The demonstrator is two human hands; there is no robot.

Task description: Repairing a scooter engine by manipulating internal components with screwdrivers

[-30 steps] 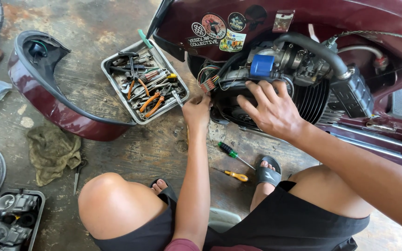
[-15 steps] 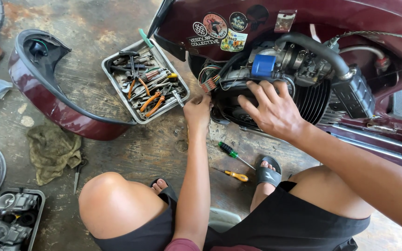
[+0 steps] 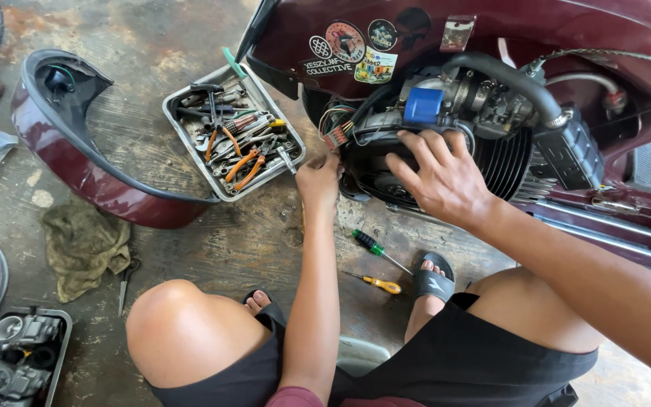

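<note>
Stained, oily concrete workshop floor [image 3: 190, 256] with a metal tray of pliers and wrenches [image 3: 233, 141] beside a maroon scooter's exposed black engine [image 3: 446, 162]. The right hand [image 3: 442, 177] lies open, fingers spread on the engine casing. The left hand [image 3: 319, 177] is closed at the engine's left edge; what it grips cannot be told.

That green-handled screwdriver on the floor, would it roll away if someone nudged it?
Probably a little: the green-handled screwdriver has a rounded handle and lies loose on the flat concrete floor, beside a yellow-handled screwdriver. It looks stiff and light, with a thin metal shaft. The rough, stained floor would likely stop it soon.
</note>
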